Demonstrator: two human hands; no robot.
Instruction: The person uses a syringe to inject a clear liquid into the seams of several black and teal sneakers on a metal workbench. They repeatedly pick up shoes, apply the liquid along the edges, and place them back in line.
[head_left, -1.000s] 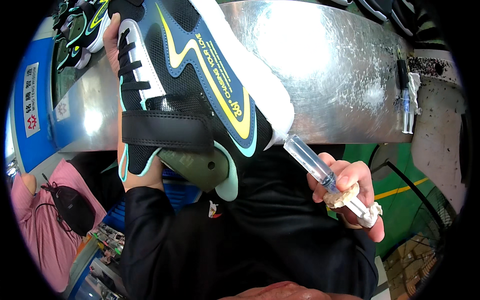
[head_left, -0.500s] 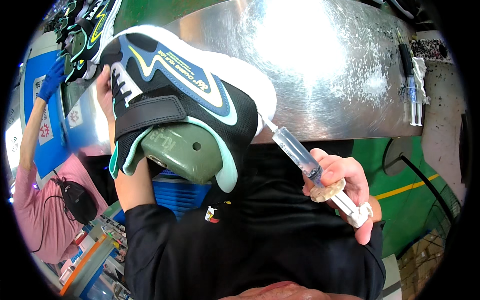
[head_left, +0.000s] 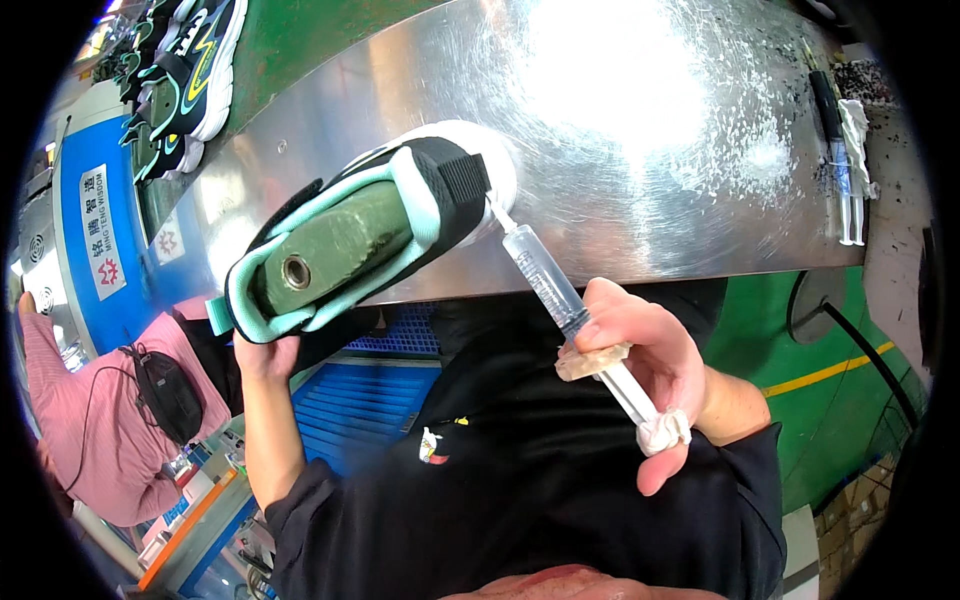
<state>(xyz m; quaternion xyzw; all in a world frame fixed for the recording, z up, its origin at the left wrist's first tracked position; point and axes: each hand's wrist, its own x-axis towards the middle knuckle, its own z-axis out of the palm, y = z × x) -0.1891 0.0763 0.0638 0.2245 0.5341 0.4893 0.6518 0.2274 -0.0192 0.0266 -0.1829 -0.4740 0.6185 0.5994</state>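
My left hand [head_left: 268, 358] grips a black sneaker [head_left: 432, 165] with mint lining from beneath its front part; most of the fingers are hidden. A green shoe last [head_left: 345, 232] with a round metal-rimmed hole fills the shoe's opening. The heel, with its black webbing tab, points right toward the syringe. In my right hand [head_left: 655, 345] is a clear syringe [head_left: 545, 275], its flange and plunger end wrapped in whitish material. Its thin tip meets the heel near the line between upper and white sole. Clear fluid seems to fill part of the barrel.
A shiny metal table [head_left: 620, 200] lies beyond, with white flecks on its right. Another syringe [head_left: 845, 190] and a black pen-like tool [head_left: 825, 105] lie at its right end. Similar sneakers [head_left: 190, 85] stand far left. A co-worker in a pink top [head_left: 110, 410] is at left.
The sneaker has turned from its side showing to its opening and heel showing, and sits lower. The syringe and my right hand have shifted left with it. The co-worker's blue-gloved hand has left view.
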